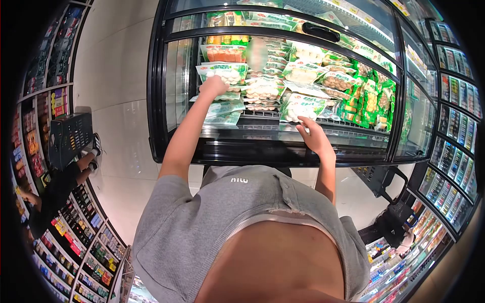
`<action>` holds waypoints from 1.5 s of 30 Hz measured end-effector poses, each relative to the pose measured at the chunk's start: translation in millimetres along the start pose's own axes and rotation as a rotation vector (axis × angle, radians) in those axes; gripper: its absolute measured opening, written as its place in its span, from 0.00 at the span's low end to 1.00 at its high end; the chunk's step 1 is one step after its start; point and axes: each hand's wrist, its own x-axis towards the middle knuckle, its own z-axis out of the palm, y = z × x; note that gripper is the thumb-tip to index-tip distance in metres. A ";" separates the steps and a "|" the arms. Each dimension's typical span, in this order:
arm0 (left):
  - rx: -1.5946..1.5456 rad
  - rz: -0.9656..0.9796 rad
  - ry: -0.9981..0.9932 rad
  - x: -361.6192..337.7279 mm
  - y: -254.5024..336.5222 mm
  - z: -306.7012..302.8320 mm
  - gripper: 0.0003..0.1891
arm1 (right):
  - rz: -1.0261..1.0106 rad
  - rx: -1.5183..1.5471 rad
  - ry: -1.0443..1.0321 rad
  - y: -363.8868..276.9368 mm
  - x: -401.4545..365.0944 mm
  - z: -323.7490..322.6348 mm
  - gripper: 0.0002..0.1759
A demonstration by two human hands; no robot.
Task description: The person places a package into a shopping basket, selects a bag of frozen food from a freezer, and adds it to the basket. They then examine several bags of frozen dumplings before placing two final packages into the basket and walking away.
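Inside a black-framed glass display case (275, 150), packaged foods lie in stacks. My left hand (213, 88) reaches in at the left, its fingers against a white and green bag of round white items (231, 74); whether it grips the bag is hidden. Farther right, my right hand (312, 135) is at the case's front edge, thumb and fingers apart, just below a green and white bag of white balls (302, 107). It holds nothing. Orange-filled packs (224, 53) lie behind the left bag, and flat pale packs (222, 112) are stacked below it.
Green packs (370, 98) fill the case's right side. A black basket (70, 140) and a person in dark clothes (55, 189) are at the left, beside stocked shelves. Another person (396, 227) and a black cart (376, 181) are at the lower right.
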 end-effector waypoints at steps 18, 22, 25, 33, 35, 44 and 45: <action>-0.260 0.434 0.456 60.5 56.0 66.5 0.07 | 0.027 -0.217 0.129 7.1 -3.3 10.9 0.16; -0.171 0.592 0.355 73.7 68.1 88.9 0.08 | 0.042 -0.266 0.100 11.8 6.1 8.5 0.15; -0.105 0.581 0.248 80.6 72.6 102.4 0.09 | 0.029 -0.302 0.076 10.7 17.6 9.2 0.16; 0.014 0.515 0.127 102.5 71.7 110.7 0.07 | 0.007 -0.304 -0.096 -4.9 43.0 26.8 0.16; 0.050 0.475 0.115 103.4 76.1 108.3 0.06 | -0.018 -0.315 -0.130 1.7 49.5 34.5 0.16; -0.214 1.071 0.477 -8.5 98.6 8.9 0.07 | -0.039 -0.319 0.127 6.2 94.5 -0.9 0.45; -0.360 1.012 0.400 -29.9 100.3 -10.8 0.08 | -0.067 -0.262 0.188 13.7 96.0 -5.5 0.47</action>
